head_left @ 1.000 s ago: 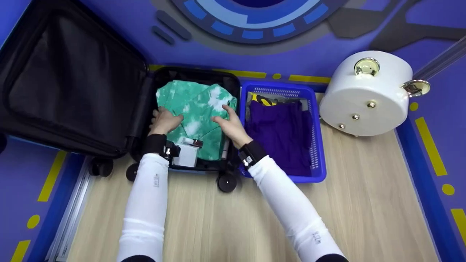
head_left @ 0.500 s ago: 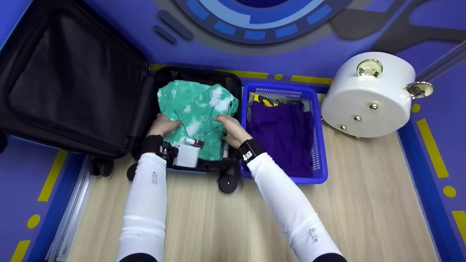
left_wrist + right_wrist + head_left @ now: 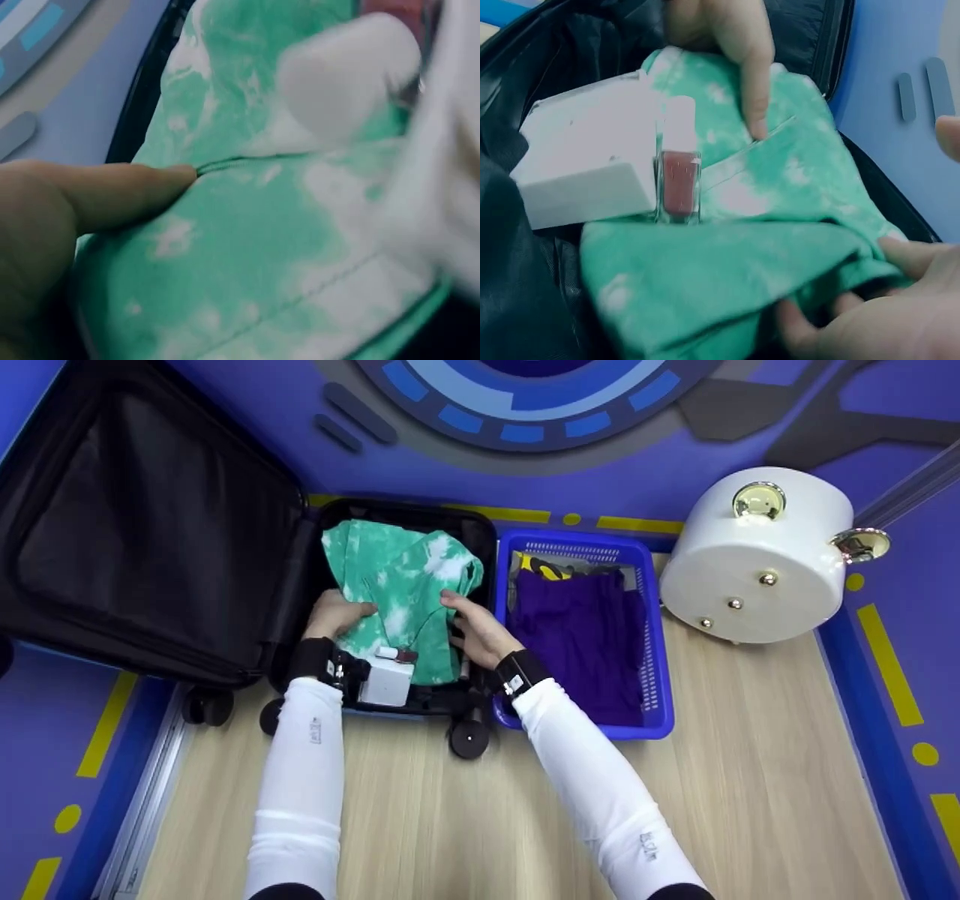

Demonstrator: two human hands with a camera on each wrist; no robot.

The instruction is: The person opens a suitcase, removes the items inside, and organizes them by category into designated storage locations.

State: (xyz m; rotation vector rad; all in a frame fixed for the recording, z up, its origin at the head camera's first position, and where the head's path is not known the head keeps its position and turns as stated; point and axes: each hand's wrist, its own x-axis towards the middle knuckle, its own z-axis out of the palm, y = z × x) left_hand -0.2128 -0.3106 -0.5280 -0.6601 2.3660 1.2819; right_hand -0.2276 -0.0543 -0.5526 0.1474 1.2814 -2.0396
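Note:
A folded green tie-dye garment (image 3: 405, 577) with white patches lies in the open black suitcase (image 3: 472, 526). At its left edge, my left hand (image 3: 334, 615) has the thumb on top; its other fingers are hidden in the head view. My right hand (image 3: 484, 637) grips the right edge, thumb above and fingers curled beneath, as the right wrist view shows. A fold of cloth is raised there. Toward the near side sit a white box (image 3: 592, 154) and, beside it, a small glass bottle (image 3: 679, 184) with dark red contents and a white cap.
The suitcase lid (image 3: 157, 525) stands open at left. A blue basket (image 3: 660, 690) right of the suitcase holds dark purple cloth (image 3: 577, 637) and a yellow-and-black item (image 3: 544, 566). Further right is a white drum-shaped object (image 3: 750, 562) with gold knobs. A patterned blue wall rises behind.
My right hand has come down and inward to the garment's right edge, its fingers going under. My left hand has slid slightly nearer. The garment has bunched and its right edge shifted left.

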